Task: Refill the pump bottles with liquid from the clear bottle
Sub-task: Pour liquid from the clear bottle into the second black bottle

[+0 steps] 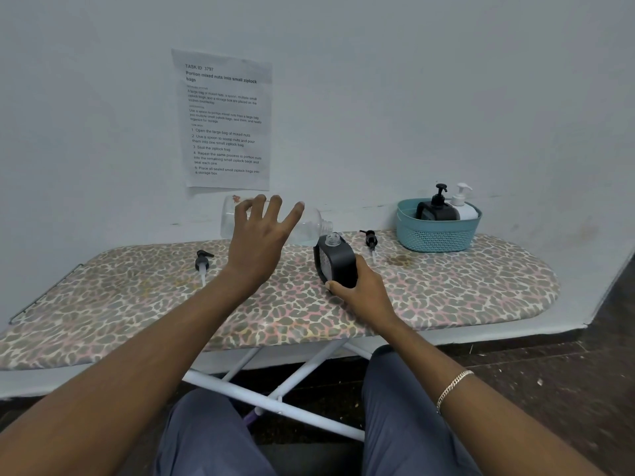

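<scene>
My left hand (261, 235) grips the clear bottle (309, 225), which is tipped on its side with the mouth pointing right. That mouth sits just above the open neck of a black pump bottle (335, 261) standing on the leopard-print board (446, 286). The black bottle has no pump on it. My right hand (360, 293) holds it round its lower part. Some clear liquid lies along the low side of the clear bottle. Two removed black pump heads lie on the board, one to the left (202, 261) and one to the right (370, 238).
A teal basket (436, 235) at the board's back right holds a black pump bottle (434, 207) and a white pump bottle (464, 204). A printed sheet (226, 118) hangs on the wall behind. My knees and the board's white legs are below its front edge.
</scene>
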